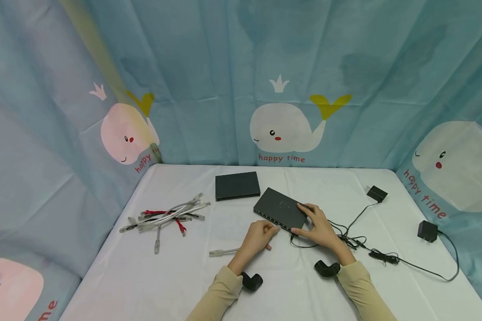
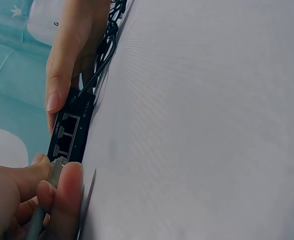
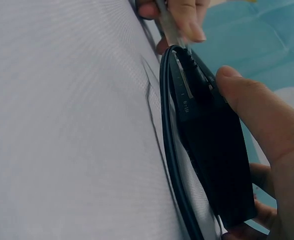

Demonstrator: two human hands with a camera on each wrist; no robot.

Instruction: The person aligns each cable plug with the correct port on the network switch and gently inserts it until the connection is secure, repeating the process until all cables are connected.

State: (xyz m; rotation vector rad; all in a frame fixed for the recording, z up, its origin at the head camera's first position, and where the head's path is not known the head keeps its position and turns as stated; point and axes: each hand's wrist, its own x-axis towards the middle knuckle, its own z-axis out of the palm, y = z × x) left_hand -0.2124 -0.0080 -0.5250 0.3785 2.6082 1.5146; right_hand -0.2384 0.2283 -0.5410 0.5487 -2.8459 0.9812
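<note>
A black network switch (image 1: 281, 207) lies at a slant on the white table, its row of ports facing the person. My right hand (image 1: 319, 227) grips its right end, thumb at the front edge and fingers over the far side. Between thumb and fingers, my left hand (image 1: 257, 238) pinches the clear plug of a grey network cable (image 2: 56, 175). That plug is right at the ports, below two free sockets (image 2: 67, 132) in the left wrist view. A thin black power cord (image 3: 169, 125) runs into the switch near the right thumb.
Another flat black box (image 1: 237, 186) lies behind the switch. To the left is a loose pile of grey, white, red and black network cables (image 1: 172, 216). Two black power adapters (image 1: 377, 194) with tangled cords (image 1: 351, 241) spread over the right side. Printed curtains (image 1: 209, 129) enclose the table.
</note>
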